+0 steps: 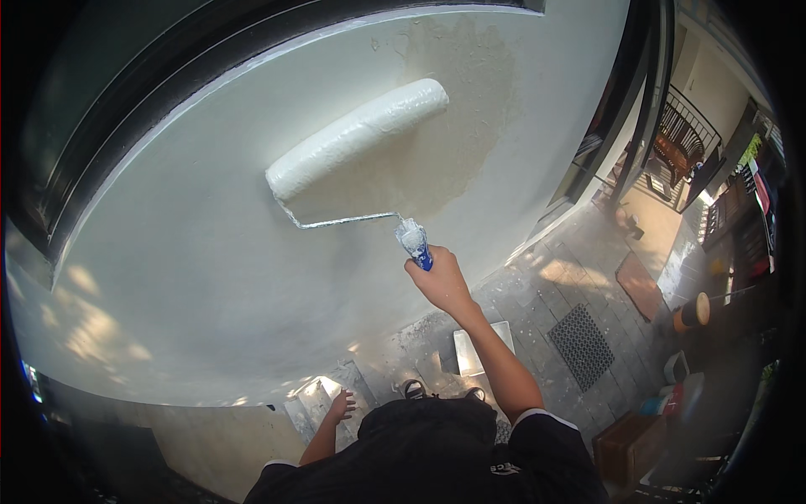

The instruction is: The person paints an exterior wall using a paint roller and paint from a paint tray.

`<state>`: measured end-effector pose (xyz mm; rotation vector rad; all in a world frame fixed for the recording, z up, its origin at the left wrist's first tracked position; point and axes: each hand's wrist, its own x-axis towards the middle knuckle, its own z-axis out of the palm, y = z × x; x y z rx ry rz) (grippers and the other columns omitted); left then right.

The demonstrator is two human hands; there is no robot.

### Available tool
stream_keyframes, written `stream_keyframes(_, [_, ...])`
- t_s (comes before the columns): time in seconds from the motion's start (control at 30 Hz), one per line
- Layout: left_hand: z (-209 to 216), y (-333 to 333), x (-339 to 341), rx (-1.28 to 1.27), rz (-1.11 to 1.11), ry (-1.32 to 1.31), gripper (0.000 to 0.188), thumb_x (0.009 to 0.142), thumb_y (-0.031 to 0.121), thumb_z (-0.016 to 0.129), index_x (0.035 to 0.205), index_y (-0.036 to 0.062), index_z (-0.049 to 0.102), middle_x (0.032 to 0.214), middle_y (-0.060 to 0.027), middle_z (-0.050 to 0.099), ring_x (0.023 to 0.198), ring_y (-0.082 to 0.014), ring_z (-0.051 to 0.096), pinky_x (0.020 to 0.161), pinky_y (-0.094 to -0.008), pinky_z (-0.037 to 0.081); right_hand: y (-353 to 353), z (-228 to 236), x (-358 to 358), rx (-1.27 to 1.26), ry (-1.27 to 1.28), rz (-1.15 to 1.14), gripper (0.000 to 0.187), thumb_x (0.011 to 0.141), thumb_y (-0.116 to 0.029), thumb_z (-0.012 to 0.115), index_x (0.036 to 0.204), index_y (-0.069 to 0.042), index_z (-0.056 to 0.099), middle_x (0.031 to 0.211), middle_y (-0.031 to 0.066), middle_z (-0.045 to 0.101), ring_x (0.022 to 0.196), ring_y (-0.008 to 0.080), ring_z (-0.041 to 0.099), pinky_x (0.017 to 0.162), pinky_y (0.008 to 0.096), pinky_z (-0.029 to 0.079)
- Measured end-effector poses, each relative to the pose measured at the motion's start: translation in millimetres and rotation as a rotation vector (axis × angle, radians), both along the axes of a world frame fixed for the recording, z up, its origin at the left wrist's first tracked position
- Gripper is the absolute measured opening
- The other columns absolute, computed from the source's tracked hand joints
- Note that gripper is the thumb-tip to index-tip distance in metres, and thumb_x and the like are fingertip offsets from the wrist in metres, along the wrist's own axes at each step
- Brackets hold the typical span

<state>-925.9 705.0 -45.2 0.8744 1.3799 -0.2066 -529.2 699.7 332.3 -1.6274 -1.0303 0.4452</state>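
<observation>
My right hand [442, 281] is wrapped round the blue, paint-smeared handle of a paint roller [357, 134]. The wide white sleeve is coated in wet-looking white paint and slants up to the right against the pale wall [201, 260]. A bent metal frame joins sleeve and handle. Behind and right of the sleeve spreads a beige, rough-looking patch [474, 118] among the paler surface. Down by my left side hangs my left hand [341, 406], holding nothing, its fingers apart. A white paint tray [467, 357] lies on the floor, partly hidden behind my right forearm.
Dark window framing [92, 160] curves along the upper left, and a dark-framed door [646, 109] stands at the right. On the paved floor lie a dark perforated mat [581, 346] and a reddish mat [639, 286]. A brown box [630, 449] sits at the lower right.
</observation>
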Motion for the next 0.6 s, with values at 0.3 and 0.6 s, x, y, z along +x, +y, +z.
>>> stream_keyframes(0.3, [10.7, 2.0, -10.0, 0.007, -0.014, -0.003, 0.065, 0.086, 0.063, 0.023, 0.13, 0.0168, 0.037, 0.125, -0.0152, 0.045, 0.112, -0.0335, 0.045, 0.09, -0.0527, 0.033, -23.7, -124.6, -26.6, -0.122, 0.12, -0.04, 0.026, 0.072, -0.019, 0.056, 0.061, 0.003, 0.048, 0.049, 0.0121, 0.046, 0.047, 0.0194, 0.047, 0.05, 0.0353, 0.038])
stream_keyframes(0.6, [21.7, -9.0, 1.0, 0.059, -0.031, 0.013, 0.066, 0.085, 0.064, 0.024, 0.13, 0.0167, 0.036, 0.125, -0.0157, 0.044, 0.112, -0.0333, 0.044, 0.089, -0.0524, 0.033, -45.9, -117.5, -33.7, -0.223, 0.31, 0.117, 0.021, 0.078, -0.02, 0.055, 0.068, -0.002, 0.05, 0.047, 0.0033, 0.046, 0.035, 0.0121, 0.046, 0.036, 0.0274, 0.038])
